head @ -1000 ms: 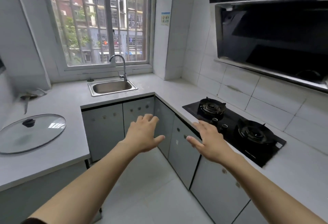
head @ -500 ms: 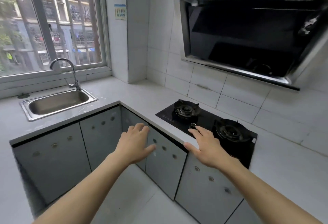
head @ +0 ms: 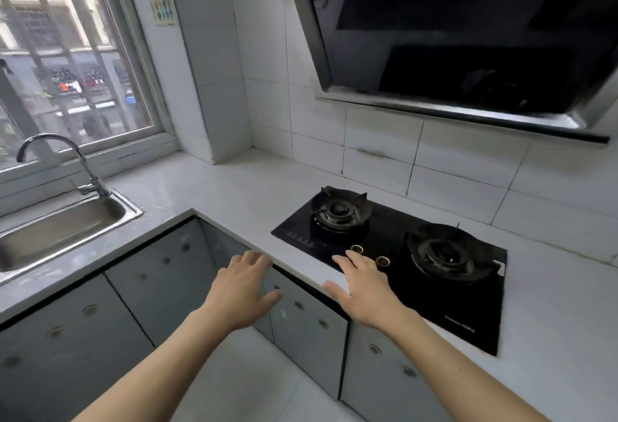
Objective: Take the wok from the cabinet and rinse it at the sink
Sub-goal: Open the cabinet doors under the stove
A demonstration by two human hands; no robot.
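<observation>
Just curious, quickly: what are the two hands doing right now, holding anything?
Left hand: open, holding nothing.
Right hand: open, holding nothing.

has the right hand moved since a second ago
Yes. Judged against the stove, the right hand has moved forward: it was short of the front knobs before, and its fingertips now reach them.

Getting soft, even daylight from the window [head: 67, 63] at upper left, with the panes blowing out pale near the top. Showing slight motion blur throughout, worst on the street outside and on the sticker [head: 162, 7]. Bending straight lines at the edges under the wide lens, tilting the range hood [head: 468, 37] and its dim reflections. Catching a mild sheen on the table [head: 234, 194] and sink [head: 63, 224]. Casting only faint shadows under the table lip onto the cabinet doors [head: 160, 274].
</observation>
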